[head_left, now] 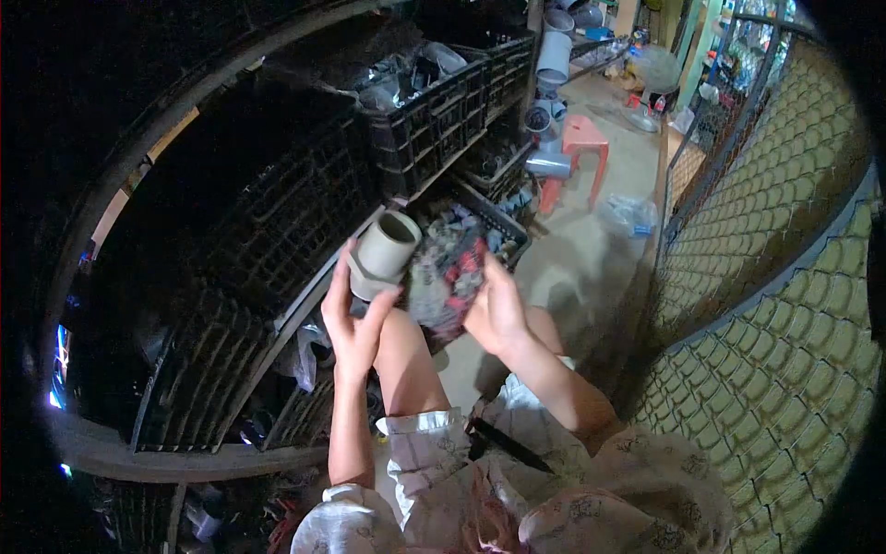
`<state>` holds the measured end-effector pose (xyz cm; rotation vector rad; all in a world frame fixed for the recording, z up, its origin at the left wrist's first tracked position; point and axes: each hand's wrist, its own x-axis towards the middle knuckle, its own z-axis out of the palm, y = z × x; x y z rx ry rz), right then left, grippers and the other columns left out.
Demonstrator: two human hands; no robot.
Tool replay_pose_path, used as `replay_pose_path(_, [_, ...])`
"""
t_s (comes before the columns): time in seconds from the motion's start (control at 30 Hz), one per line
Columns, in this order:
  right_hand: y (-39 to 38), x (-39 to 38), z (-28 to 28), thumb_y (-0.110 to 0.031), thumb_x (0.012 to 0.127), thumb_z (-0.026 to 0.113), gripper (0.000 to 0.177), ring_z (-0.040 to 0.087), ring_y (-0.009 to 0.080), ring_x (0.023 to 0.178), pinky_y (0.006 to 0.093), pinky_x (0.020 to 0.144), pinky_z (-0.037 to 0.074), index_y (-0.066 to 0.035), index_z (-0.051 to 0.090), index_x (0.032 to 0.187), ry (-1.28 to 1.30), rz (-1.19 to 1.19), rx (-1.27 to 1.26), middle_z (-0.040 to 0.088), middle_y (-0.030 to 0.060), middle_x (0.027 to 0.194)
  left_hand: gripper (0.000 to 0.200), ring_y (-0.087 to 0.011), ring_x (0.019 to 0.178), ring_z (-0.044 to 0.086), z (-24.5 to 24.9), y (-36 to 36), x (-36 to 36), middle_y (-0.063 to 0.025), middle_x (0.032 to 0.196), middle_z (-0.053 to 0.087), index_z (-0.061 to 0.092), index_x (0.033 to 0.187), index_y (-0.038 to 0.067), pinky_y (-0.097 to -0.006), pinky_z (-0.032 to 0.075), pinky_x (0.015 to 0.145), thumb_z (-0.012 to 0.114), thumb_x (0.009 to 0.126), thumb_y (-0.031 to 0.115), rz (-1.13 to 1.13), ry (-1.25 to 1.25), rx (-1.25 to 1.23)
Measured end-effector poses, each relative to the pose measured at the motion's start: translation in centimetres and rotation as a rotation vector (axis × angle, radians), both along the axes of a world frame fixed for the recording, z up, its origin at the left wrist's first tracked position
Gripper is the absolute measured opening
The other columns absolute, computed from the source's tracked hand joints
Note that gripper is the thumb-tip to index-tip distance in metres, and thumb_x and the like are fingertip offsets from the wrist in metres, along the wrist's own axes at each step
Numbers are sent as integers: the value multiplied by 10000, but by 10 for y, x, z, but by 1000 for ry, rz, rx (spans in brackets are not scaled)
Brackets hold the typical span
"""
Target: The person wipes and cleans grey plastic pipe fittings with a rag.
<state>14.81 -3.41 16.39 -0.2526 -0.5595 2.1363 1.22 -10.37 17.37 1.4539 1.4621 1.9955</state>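
Hands [355, 319] [498, 314] on fitting [383, 254], rag [448, 277] — concrete floor [591, 249]

Fig.: Aisle clearance btwn shelving & fence.
Floor strip [572, 268] open mid-aisle; black crates [434, 111] crowd L, just beside left hand [355, 319]; wire-mesh fence [784, 351] walls R; red stool [583, 138] & plastic bag [632, 214] block far end.

- The one camera rides on the person's head and looks forward and steeply down, past the person's own clothing at the bottom edge.
- It is close in: the left hand [355, 319], the right hand [494, 309] and the fitting [383, 254] fill mid-frame.
- The wide lens bends the scene inside dark corners.
- Crates [434, 111] run up the left and a fence [784, 277] runs down the right, with the floor [591, 249] receding between them.
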Motion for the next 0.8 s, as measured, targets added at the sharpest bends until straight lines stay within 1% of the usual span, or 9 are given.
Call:
replay_pose_path(0.13, [-4, -10, 14, -297, 895, 373, 325, 482, 126, 971, 295, 863, 374, -63, 468, 1099, 61, -133, 91, 520, 29, 1060, 604, -232, 1043, 486, -13, -7, 15, -201, 1117, 503, 405, 1176, -52, -324, 363, 884, 668, 659, 114, -56, 251, -114])
replay_pose_path(0.2, [18, -8, 6, -288, 885, 398, 301, 502, 123, 934, 295, 829, 395, -73, 488, 1076, 192, 84, 213, 550, 35, 1004, 618, -245, 1045, 489, -19, -11, 32, -215, 1109, 503, 404, 1175, -51, -326, 363, 885, 677, 658, 150, -21, 371, -158])
replay_pose_path(0.27, [15, -14, 6, -280, 890, 396, 284, 489, 115, 943, 288, 833, 384, -71, 496, 1052, -15, -32, 22, 539, 34, 1013, 566, -209, 1009, 499, -21, -10, 33, -185, 1080, 524, 386, 1185, -50, -311, 378, 857, 630, 700, 108, 20, 211, -167])
replay_pose_path(0.33, [7, -18, -4, -265, 891, 404, 265, 472, 107, 946, 278, 838, 370, -70, 498, 1044, 2, -83, 216, 524, 19, 1014, 527, -176, 942, 524, -29, 0, 32, -161, 1032, 552, 378, 1189, -51, -287, 409, 806, 595, 727, 83, 103, -41, -138])
replay_pose_path(0.4, [-11, -18, 1, -248, 887, 425, 250, 463, 87, 857, 248, 792, 361, -65, 498, 1041, -31, -111, 133, 519, -2, 971, 423, -102, 729, 526, -39, 12, 25, -99, 867, 595, 386, 1173, -40, -214, 435, 625, 517, 785, 66, 174, -55, -18])
replay_pose_path(0.47, [-2, -19, -17, -244, 903, 370, 319, 445, 115, 1020, 284, 906, 320, -42, 430, 1143, -143, -130, 227, 491, 36, 1095, 399, -113, 732, 527, -48, 21, 22, -107, 854, 594, 394, 1159, -26, -243, 438, 623, 510, 794, 85, 143, 42, -138])
replay_pose_path(0.63, [50, -24, -16, -229, 886, 406, 251, 497, 96, 906, 255, 806, 379, -46, 519, 1016, -248, -128, 301, 541, 17, 993, 340, -327, 708, 590, -74, 30, 30, -200, 757, 584, 510, 964, 11, -353, 448, 611, 596, 751, 261, 91, 377, -372])
replay_pose_path(0.73, [50, -24, -23, -245, 883, 413, 262, 494, 81, 875, 240, 774, 384, -47, 518, 1020, -321, -128, 392, 544, 6, 968, 343, -322, 682, 589, -62, 34, 28, -195, 760, 587, 518, 965, 10, -362, 445, 596, 589, 759, 275, 185, 472, -361])
replay_pose_path(0.8, [34, -26, -41, -250, 878, 405, 250, 481, 77, 722, 239, 663, 392, -36, 534, 894, -397, -288, 523, 552, 3, 783, 311, -255, 639, 595, -77, 48, 17, -195, 717, 586, 525, 934, -22, -347, 439, 581, 542, 793, 254, 153, 218, -248])
